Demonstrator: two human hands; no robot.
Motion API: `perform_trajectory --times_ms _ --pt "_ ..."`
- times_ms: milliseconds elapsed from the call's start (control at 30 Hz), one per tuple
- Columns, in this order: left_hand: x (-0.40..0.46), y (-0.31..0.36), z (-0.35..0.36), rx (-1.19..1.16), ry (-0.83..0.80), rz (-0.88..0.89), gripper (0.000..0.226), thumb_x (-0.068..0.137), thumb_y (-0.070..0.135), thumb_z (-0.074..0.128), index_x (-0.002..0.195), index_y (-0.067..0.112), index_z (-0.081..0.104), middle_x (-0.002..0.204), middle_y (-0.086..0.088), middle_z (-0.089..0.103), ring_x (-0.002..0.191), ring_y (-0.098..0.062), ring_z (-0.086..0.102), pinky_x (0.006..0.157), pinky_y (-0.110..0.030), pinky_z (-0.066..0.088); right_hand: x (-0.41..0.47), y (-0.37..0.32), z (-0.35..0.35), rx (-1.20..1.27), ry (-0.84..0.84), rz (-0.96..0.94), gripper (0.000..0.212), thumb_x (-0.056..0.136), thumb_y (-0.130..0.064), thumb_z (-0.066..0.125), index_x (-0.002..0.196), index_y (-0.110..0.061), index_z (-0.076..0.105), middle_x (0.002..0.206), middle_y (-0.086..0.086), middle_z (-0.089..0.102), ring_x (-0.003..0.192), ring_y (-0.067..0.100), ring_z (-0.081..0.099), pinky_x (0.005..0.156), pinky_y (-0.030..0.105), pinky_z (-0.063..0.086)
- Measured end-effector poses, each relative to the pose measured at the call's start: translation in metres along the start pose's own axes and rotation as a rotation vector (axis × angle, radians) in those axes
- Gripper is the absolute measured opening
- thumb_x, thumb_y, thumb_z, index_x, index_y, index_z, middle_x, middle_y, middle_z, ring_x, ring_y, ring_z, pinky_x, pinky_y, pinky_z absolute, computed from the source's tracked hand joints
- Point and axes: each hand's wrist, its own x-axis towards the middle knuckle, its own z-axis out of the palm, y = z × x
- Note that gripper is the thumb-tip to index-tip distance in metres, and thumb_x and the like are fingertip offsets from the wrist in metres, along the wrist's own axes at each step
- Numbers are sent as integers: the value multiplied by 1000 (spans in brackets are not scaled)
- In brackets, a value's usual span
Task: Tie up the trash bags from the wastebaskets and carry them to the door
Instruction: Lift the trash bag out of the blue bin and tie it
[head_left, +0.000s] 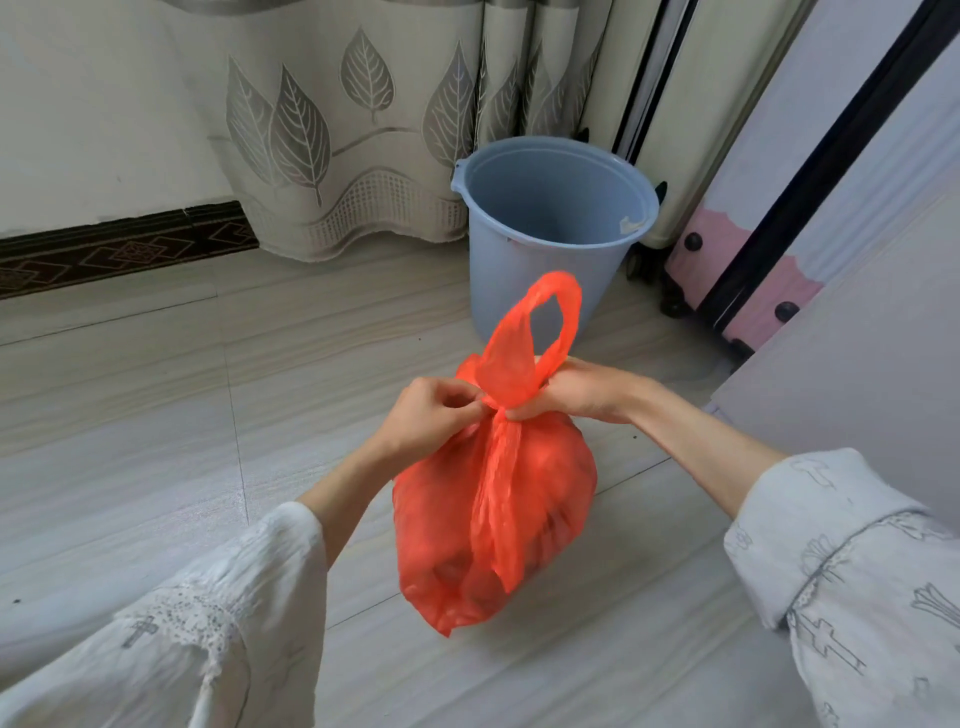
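A full red-orange trash bag hangs above the tiled floor at the middle of the view. My left hand pinches its gathered neck from the left. My right hand grips the neck from the right. One handle loop stands up above my hands, and another strip of the bag hangs down its front. Behind the bag stands a blue-grey plastic wastebasket with no liner in it.
A leaf-patterned curtain hangs behind the wastebasket, in front of the wall with its dark patterned baseboard. A pink and white suitcase on wheels stands at the right beside a white panel. Pale floor tiles spread to the left.
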Motion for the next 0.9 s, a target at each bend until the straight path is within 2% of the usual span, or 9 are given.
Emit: perform_trajectory --times_ms 200,267,333,433,500,633,733,800,900 --pt "3 10 2 -25 36 39 13 80 11 62 79 -1 65 75 -14 64 71 -14 52 68 -37 46 11 2 16 -344 376 -133 20 75 -2 61 71 -19 50 66 -5 53 66 17 48 65 26 32" --pt "0 12 3 -70 76 72 6 79 7 62 81 2 64 82 -7 66 76 -12 57 73 -39 50 13 4 21 -502 431 -166 9 77 -7 59 81 -14 56 79 5 64 78 29 55 64 24 27" --pt "0 14 3 -92 94 71 4 80 7 61 81 10 64 84 -1 65 76 -9 58 74 -34 49 17 3 21 -528 491 -143 14 77 -9 59 91 -7 58 92 12 68 91 34 59 67 27 30" --pt "3 12 0 -56 52 24 13 82 13 62 69 13 63 62 10 60 60 -1 50 62 -19 41 19 -1 19 -342 509 -66 6 75 -7 61 80 -8 65 83 9 69 85 27 63 78 34 43" --pt "4 12 -1 -22 29 -3 25 82 20 63 58 18 59 47 13 52 45 3 41 47 -11 33 16 -3 19 -9 448 16 15 71 1 63 65 -12 68 71 3 65 69 14 58 73 32 46" --pt "5 11 3 99 49 2 23 79 19 65 58 22 55 53 8 51 42 1 42 46 -11 31 11 0 18 348 355 162 10 71 6 61 73 -2 66 71 13 61 62 16 54 60 23 43" --pt "4 7 2 226 101 14 17 78 16 61 63 21 57 54 9 49 51 -3 43 48 -18 31 11 0 20 468 257 196 13 82 0 56 75 -5 66 59 3 66 53 10 56 54 18 44" --pt "3 5 1 243 98 46 9 80 17 62 71 15 64 58 9 52 54 -4 44 52 -20 30 12 1 21 477 270 203 12 84 0 56 82 -4 66 65 6 67 59 14 57 61 22 46" --pt "3 4 1 184 72 63 13 82 18 62 69 16 63 58 9 53 54 -2 44 57 -22 31 15 3 20 479 364 180 15 81 5 57 90 -3 66 86 15 64 82 24 57 87 37 47"
